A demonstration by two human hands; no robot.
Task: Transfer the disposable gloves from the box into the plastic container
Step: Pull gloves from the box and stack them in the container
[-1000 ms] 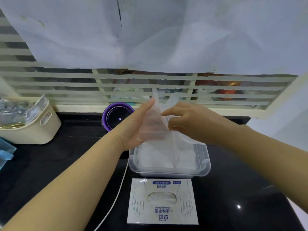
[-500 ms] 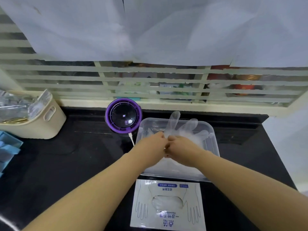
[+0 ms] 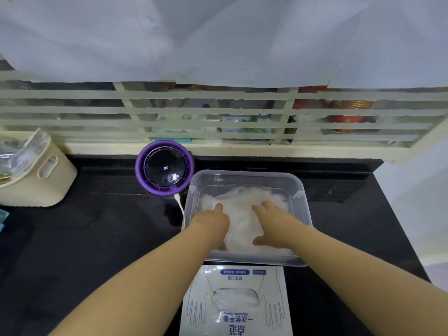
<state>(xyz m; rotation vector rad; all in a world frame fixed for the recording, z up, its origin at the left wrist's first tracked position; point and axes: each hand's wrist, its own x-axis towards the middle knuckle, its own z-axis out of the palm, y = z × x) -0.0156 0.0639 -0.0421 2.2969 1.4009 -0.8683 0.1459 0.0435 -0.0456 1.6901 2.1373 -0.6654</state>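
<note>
Both my hands are inside the clear plastic container (image 3: 300,190), pressing down on the heap of disposable gloves (image 3: 242,214) that fills its floor. My left hand (image 3: 213,224) lies palm-down on the left part of the heap, and my right hand (image 3: 274,224) lies palm-down on the right part, with a strip of crumpled translucent film showing between them. The fingers (image 3: 219,207) of my left hand are stretched forward and gripping nothing; the fingers (image 3: 269,205) of my right hand are also laid out loosely, the thumb spread to the side, flat against the gloves.

The container stands on the black tabletop (image 3: 97,238). Just in front of it, touching its near edge, lies the flat white glove box (image 3: 236,311), its oval opening facing up with more film visible inside. Behind the container's left corner sits a round purple device (image 3: 165,168) with a small lit display, and a white cable (image 3: 180,206) runs from it down beside the container. At the far left stands a cream basket (image 3: 41,185) holding plastic packets.
</note>
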